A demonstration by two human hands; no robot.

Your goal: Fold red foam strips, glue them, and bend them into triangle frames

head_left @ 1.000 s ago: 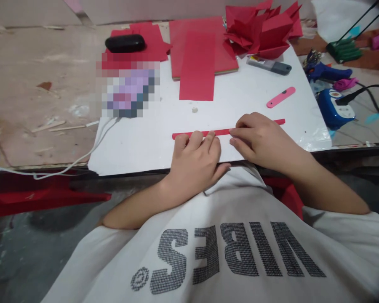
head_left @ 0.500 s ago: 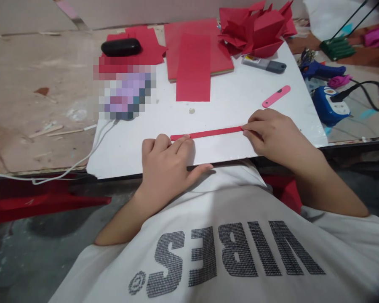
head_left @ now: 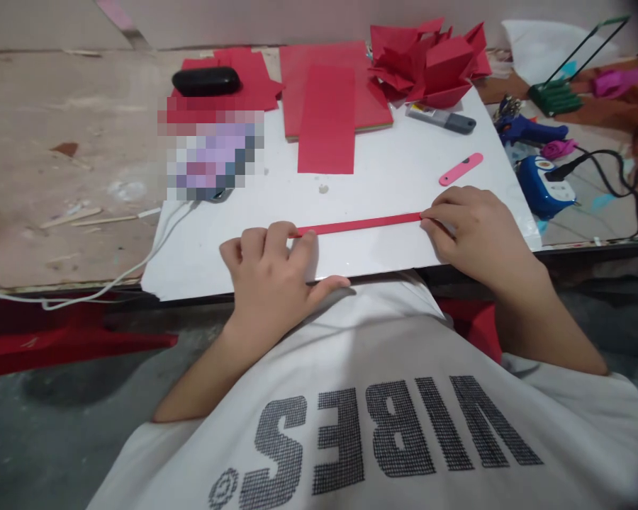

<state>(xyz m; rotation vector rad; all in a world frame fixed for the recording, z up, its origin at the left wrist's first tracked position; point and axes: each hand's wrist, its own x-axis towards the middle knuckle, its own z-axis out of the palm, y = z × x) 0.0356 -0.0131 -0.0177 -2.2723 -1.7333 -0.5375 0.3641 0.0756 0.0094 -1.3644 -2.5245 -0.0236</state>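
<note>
A narrow red paper strip (head_left: 366, 224) lies nearly level across the near part of the white board (head_left: 383, 251). Its right end is pinched between the thumb and fingers of my right hand (head_left: 471, 227). My left hand (head_left: 273, 273) rests over the strip's left end with fingers apart, the index fingertip pressing on it and the thumb stretched out at the board's near edge. The left tip of the strip is partly hidden under those fingers. Beyond it, a wider red paper piece (head_left: 326, 142) hangs over a stack of red paper (head_left: 375, 92).
A utility knife (head_left: 440, 118) and a pink cutter (head_left: 461, 169) lie at right. Folded red paper (head_left: 446, 67) sits behind them. A black case (head_left: 205, 81) and a blurred phone (head_left: 215, 159) with a white cable are at left. A blue plug adapter (head_left: 545, 188) stands off the board.
My right hand has shifted slightly right along with its end of the strip. My left hand has slid a little left, its fingers now covering the strip's left tip.
</note>
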